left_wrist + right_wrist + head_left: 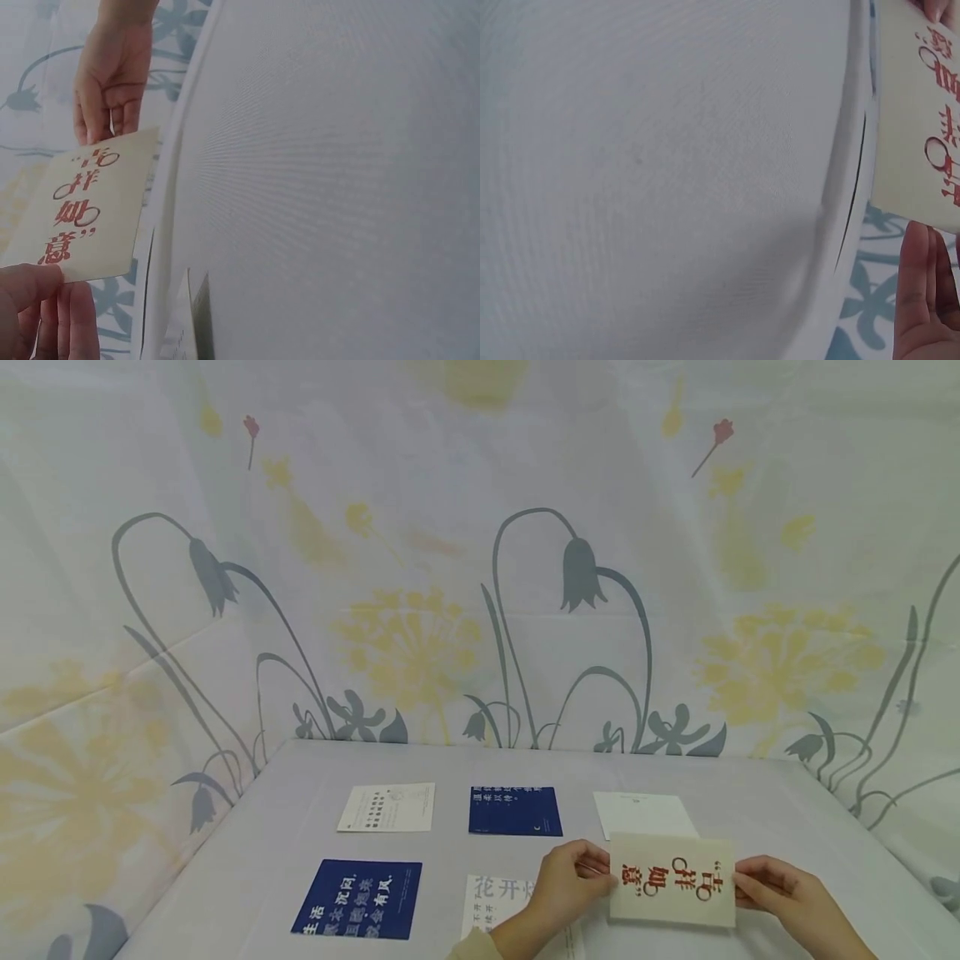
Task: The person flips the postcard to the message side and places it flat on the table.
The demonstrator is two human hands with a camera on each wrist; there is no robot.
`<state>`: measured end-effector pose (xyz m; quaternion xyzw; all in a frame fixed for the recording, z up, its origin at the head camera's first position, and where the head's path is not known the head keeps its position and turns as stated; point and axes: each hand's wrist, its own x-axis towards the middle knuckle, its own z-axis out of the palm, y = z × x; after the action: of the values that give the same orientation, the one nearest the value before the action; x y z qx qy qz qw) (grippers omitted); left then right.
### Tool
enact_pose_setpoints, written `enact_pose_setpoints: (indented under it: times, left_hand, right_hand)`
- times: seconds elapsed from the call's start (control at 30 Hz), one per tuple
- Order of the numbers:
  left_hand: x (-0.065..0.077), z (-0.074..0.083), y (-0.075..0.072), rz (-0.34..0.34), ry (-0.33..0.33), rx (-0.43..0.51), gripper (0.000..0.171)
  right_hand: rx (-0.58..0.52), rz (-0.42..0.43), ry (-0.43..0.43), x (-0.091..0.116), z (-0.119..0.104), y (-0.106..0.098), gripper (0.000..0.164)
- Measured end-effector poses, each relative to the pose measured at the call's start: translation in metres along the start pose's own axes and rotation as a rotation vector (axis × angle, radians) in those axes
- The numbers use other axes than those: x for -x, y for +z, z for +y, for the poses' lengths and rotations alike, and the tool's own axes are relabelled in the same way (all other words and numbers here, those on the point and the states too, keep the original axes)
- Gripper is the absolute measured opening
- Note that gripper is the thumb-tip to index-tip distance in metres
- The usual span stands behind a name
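A cream card [671, 881] with red characters is held level between both hands at the right front of the table. My left hand [566, 881] pinches its left edge, thumb on top and fingers beneath. On the opposite edge, my right hand [787, 897] pinches with thumb and fingers. The left wrist view shows the card [97, 202] stretched between the left hand [60, 319] and the right hand [116, 75]. In the right wrist view, the right fingers [915, 277] meet the card's near edge. Partly hidden under the left hand lies a white card with grey characters [480, 914].
A pale table [442, 852] bears several cards: a white one with dark text [386, 807], a blue one [516, 818], a nearly plain white one [645, 814] just behind the held card, and another blue one [360, 897] at the left front. Flower-patterned cloth [450, 568] hangs behind.
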<state>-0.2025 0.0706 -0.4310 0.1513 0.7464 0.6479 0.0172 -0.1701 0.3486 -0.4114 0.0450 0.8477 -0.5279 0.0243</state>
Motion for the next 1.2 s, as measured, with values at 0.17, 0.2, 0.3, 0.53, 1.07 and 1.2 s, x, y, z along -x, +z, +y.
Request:
enact_pose_setpoints:
  times: [0.17, 0.2, 0.3, 0.53, 1.07, 1.2]
  left_hand:
    - [0.0, 0.002, 0.0, 0.008, -0.03, 0.002, 0.011]
    - [0.0, 0.002, 0.0, 0.008, -0.037, 0.007, 0.01]
    - [0.0, 0.003, 0.0, 0.015, -0.058, 0.017, 0.007]
    - [0.0, 0.004, 0.0, 0.045, -0.046, -0.04, 0.008]
    - [0.0, 0.002, 0.001, -0.002, -0.086, 0.015, 0.003]
    - [0.0, 0.0, 0.002, -0.017, -0.07, 0.036, 0.002]
  right_hand:
    - [0.05, 0.026, 0.008, -0.001, -0.002, 0.0, 0.03]
    - [0.061, 0.03, 0.01, -0.001, -0.002, 0.0, 0.03]
    - [0.058, 0.031, 0.004, 0.0, -0.002, 0.0, 0.029]
    - [-0.037, -0.053, -0.054, 0.001, 0.003, -0.005, 0.022]
    - [-0.279, -0.072, 0.048, -0.001, 0.008, -0.012, 0.025]
    - [-0.362, -0.161, 0.011, 0.0, 0.012, -0.017, 0.022]
